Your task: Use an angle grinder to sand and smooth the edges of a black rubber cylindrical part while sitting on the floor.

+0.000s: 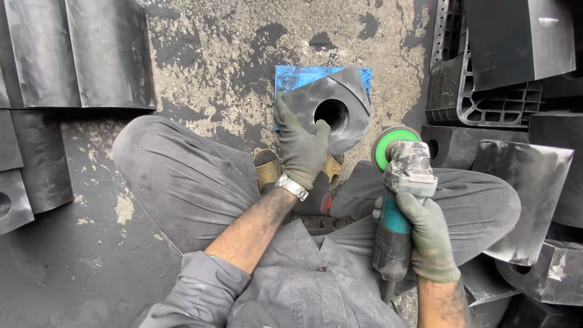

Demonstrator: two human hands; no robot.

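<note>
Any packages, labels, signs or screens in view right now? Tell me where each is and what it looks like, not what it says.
Small red printed mark: on the dark cloth between the knees, below the left hand; roundish, too small to make out.
No packages, signs or screens show.

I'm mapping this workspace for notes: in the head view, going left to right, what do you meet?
Stacked dark sheets → left hand → dark block with a round hole on a blue pad → angle grinder gripped by the right hand → black moulded parts.
</note>
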